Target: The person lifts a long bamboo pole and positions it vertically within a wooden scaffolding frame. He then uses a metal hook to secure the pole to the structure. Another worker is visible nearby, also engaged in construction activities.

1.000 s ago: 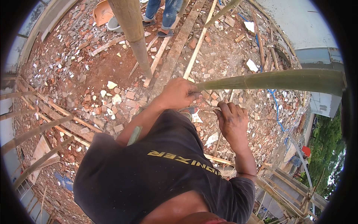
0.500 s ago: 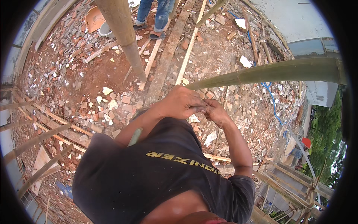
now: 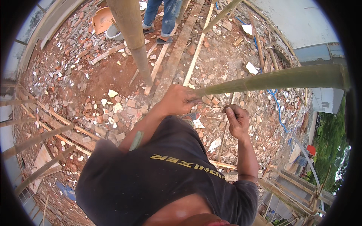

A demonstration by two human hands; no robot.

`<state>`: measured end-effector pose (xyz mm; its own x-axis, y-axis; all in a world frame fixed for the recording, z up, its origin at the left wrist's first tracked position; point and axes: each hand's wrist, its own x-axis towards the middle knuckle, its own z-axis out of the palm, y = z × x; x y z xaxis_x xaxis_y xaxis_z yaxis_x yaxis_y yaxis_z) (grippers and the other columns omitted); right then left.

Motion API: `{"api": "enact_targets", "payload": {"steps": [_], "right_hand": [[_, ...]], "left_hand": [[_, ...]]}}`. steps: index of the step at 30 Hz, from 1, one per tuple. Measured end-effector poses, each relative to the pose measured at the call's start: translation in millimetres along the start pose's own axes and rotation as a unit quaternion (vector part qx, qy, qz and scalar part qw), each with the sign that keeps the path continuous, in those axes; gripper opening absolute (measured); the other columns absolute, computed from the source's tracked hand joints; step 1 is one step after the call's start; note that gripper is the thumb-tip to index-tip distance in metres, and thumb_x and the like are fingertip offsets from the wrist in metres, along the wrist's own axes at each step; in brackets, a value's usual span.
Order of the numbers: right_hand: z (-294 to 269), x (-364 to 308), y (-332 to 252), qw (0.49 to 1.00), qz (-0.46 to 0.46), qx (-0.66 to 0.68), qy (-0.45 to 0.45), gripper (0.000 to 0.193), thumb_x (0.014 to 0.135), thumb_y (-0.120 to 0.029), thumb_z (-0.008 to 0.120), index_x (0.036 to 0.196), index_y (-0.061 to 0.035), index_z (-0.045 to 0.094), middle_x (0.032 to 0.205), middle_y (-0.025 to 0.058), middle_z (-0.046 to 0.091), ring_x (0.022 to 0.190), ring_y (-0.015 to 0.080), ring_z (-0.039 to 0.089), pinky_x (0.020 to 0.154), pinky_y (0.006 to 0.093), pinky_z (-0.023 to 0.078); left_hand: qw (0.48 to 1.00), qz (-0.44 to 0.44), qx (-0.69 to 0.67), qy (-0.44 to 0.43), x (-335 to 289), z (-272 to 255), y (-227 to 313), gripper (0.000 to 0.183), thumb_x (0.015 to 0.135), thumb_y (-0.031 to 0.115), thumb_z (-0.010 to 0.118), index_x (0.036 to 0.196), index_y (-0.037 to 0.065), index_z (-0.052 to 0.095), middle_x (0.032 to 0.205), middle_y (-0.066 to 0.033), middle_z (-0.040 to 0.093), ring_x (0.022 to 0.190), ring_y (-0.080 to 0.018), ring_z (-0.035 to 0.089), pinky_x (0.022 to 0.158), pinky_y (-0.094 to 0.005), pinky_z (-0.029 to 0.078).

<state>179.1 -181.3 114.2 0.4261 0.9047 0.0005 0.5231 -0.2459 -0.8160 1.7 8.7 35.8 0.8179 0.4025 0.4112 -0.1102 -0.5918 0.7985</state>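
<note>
While the left hand [image 3: 180, 100] wraps its grip around the end of a horizontal green bamboo pole [image 3: 279, 80], the right hand [image 3: 235, 119] just beside it pinches a thin wire [image 3: 215, 107], high above rubble-strewn ground [image 3: 86, 79] near an upright bamboo post [image 3: 132, 34]

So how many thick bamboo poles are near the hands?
2: a horizontal bamboo pole whose end the left hand grips, and an upright bamboo pole ahead. Thinner poles elsewhere not counted.
</note>
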Motion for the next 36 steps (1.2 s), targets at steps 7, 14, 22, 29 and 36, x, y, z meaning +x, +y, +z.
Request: {"api": "enact_targets", "payload": {"steps": [7, 14, 22, 29, 36], "right_hand": [[32.3, 6.9, 36.0, 0.929, 0.282, 0.176, -0.162, 0.033, 0.102, -0.034, 0.057, 0.098, -0.0027, 0.069, 0.055, -0.0081, 0.039, 0.047, 0.0042, 0.03, 0.045, 0.023, 0.024], [18.7, -26.4, 19.5, 0.844, 0.204, 0.384, -0.313, 0.04, 0.102, -0.037, 0.056, 0.09, 0.0, 0.065, 0.056, -0.004, 0.04, 0.048, 0.0068, 0.03, 0.047, 0.0249, 0.024], [-37.7, -0.3, 13.5, 0.993, 0.088, 0.079, -0.012, 0.036, 0.103, -0.032, 0.055, 0.083, -0.0032, 0.062, 0.059, -0.0049, 0.042, 0.052, 0.0049, 0.032, 0.05, 0.023, 0.024], [-59.5, 5.3, 24.4, 0.969, 0.044, -0.236, 0.063, 0.029, 0.098, -0.027, 0.058, 0.093, -0.001, 0.069, 0.08, 0.0188, 0.068, 0.074, 0.035, 0.067, 0.065, 0.0412, 0.049], [12.8, 3.5, -23.2, 0.894, -0.089, -0.438, 0.024, 0.057, 0.093, -0.035, 0.064, 0.139, -0.0043, 0.049, 0.137, 0.0165, 0.053, 0.136, 0.0306, 0.042, 0.115, 0.0561, 0.022]], "left_hand": [[0.995, 0.098, 0.013, 0.02, 9.2, -9.7, 12.6, 0.016, 0.07, 0.016, 0.076, 0.086, 0.014, 0.077, 0.069, -0.0034, 0.067, 0.063, -0.0244, 0.065, 0.055, -0.0368, 0.051], [0.994, 0.011, -0.112, 0.0, 7.3, -11.4, -6.3, 0.013, 0.079, 0.016, 0.075, 0.091, 0.01, 0.077, 0.074, -0.0079, 0.069, 0.063, -0.0243, 0.066, 0.056, -0.0353, 0.049], [0.844, -0.191, -0.494, -0.084, 11.7, -10.2, -26.3, 0.035, 0.099, 0.033, 0.061, 0.104, 0.0, 0.071, 0.088, -0.0032, 0.067, 0.074, -0.0099, 0.057, 0.067, -0.0299, 0.049], [0.988, -0.11, 0.107, -0.011, 33.7, -13.7, -3.7, 0.024, 0.088, 0.03, 0.062, 0.094, 0.013, 0.078, 0.082, -0.0108, 0.071, 0.077, -0.0284, 0.069, 0.068, -0.0411, 0.052], [0.983, -0.085, 0.038, -0.158, 28.5, 17.9, 10.4, 0.026, 0.087, 0.032, 0.064, 0.098, 0.011, 0.076, 0.087, -0.0152, 0.071, 0.083, -0.036, 0.067, 0.073, -0.0449, 0.052]]}}
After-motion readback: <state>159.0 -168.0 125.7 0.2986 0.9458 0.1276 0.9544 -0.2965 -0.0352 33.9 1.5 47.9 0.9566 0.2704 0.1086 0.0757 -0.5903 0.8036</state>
